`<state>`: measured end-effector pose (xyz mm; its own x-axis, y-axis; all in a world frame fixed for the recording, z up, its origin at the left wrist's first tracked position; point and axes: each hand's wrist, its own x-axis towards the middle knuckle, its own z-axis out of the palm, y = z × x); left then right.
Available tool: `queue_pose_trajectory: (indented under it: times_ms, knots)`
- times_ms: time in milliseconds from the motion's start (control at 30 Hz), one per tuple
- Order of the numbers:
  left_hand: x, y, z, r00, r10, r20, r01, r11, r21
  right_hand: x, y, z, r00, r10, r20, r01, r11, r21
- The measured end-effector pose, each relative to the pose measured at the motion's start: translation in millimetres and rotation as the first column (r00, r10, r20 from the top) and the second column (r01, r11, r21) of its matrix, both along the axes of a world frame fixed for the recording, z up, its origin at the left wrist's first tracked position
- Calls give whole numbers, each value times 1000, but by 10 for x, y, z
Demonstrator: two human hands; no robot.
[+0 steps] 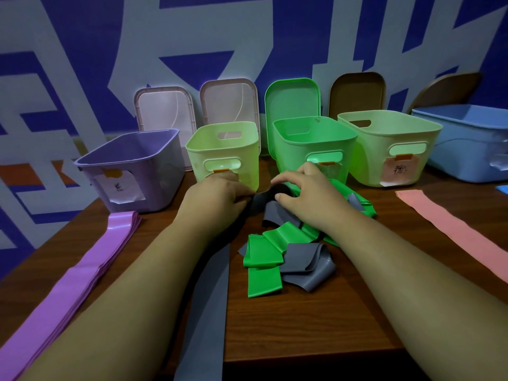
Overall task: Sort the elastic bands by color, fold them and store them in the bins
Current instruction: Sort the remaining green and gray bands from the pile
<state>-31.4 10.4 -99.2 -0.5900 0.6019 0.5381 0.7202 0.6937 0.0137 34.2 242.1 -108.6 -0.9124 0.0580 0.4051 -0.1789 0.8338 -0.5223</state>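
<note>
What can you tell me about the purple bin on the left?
The purple bin is a smooth plastic tub with rounded corners. It stands upright and open, with no lid on, at the left end of the row on the wooden table. A white paper label with a handwritten mark is stuck on its front under a scrap of orange tape. Its bottom is hidden. The stack of purple elastic bands ends just in front of it; whether they touch is unclear.
</note>
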Motion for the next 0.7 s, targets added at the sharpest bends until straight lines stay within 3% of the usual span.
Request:
queue_pose_trajectory:
  times_ms: [267,700]
  knots:
    - [75,6,7,994,51,-101,-58,996,-65,-51,14,-56,997,72,30,-75,992,106]
    - [81,-13,58,992,10,-129,-26,992,-122,-62,27,-79,992,61,107,-77,986,151]
